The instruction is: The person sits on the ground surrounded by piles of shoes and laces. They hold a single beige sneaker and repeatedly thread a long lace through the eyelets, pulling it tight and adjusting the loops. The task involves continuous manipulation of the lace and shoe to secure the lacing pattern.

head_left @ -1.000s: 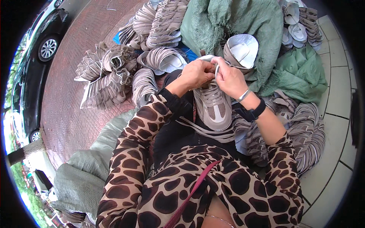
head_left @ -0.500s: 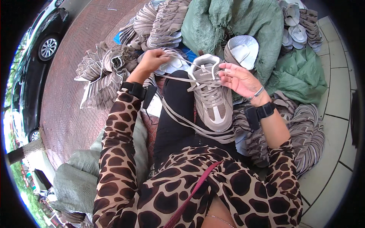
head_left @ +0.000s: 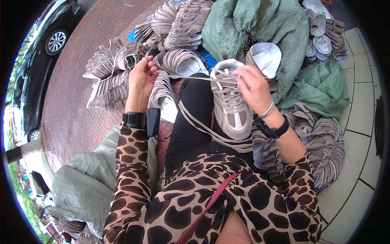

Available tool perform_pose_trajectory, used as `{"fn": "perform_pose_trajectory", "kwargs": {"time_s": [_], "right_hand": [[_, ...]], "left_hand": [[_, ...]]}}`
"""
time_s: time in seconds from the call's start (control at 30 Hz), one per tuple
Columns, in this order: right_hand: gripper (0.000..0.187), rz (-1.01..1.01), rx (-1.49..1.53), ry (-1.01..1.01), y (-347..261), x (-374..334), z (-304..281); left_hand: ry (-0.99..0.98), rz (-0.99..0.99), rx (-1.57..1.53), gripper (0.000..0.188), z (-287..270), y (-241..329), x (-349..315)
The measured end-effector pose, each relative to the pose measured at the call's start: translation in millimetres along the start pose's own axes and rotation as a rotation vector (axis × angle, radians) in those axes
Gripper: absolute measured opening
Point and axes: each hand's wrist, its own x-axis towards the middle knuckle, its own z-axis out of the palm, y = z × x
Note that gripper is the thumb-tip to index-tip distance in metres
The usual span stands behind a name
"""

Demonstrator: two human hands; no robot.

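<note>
A beige and grey sneaker [head_left: 233, 116] rests on my black-clad lap, its toe toward me, with lacing across the front. From its upper eyelets a flat beige shoelace [head_left: 187, 77] runs taut to my left hand [head_left: 142, 83], whose fingers are curled round it. Close over the sneaker's collar is my right hand [head_left: 254, 89], thumb and fingers pinched together on the lace at the top eyelets; its fingertips are slightly blurred. More flat laces [head_left: 199, 127] hang in a loose bundle across my thighs, passing below the toe.
Nested stacks of beige shoe uppers lie to the left [head_left: 109, 81], beyond my knees [head_left: 180, 24] and to the right [head_left: 321, 150]. Green woven sacks [head_left: 268, 24] stand ahead, and a grey-green sack [head_left: 83, 183] is by my left side. A black car [head_left: 38, 77] is parked at far left.
My left hand has moved left and a little nearer me, drawing the lace out straighter. The right hand has turned and closed in over the top eyelets.
</note>
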Motion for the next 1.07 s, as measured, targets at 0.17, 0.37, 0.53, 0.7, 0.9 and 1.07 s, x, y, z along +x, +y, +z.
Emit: {"fn": "perform_pose_trajectory", "kwargs": {"time_s": [0.17, 0.37, 0.53, 0.7, 0.9, 1.07], "right_hand": [[0.019, 0.012, 0.045, -0.113, -25, 2, 32], [0.009, -0.015, 0.186, -0.278, -19, -8, 26], [0.009, 0.065, 0.231, -0.316, -16, -21, 12], [0.011, 0.066, 0.229, -0.282, -14, -21, 17], [0.01, 0.056, 0.211, -0.269, -14, -23, 18], [0.009, 0.058, 0.221, -0.278, -12, -24, 18]], "left_hand": [[0.079, 0.125, -0.099, 0.017, -12, 9, -14], [-0.038, 0.093, 0.162, 0.014, 2, -13, -24], [-0.208, 0.135, 0.636, 0.012, 37, -81, -44], [-0.266, 0.211, 0.969, 0.015, 53, -112, -51], [-0.214, 0.304, 1.177, 0.017, 60, -112, -55], [-0.194, 0.368, 1.32, 0.022, 70, -112, -63]]}}
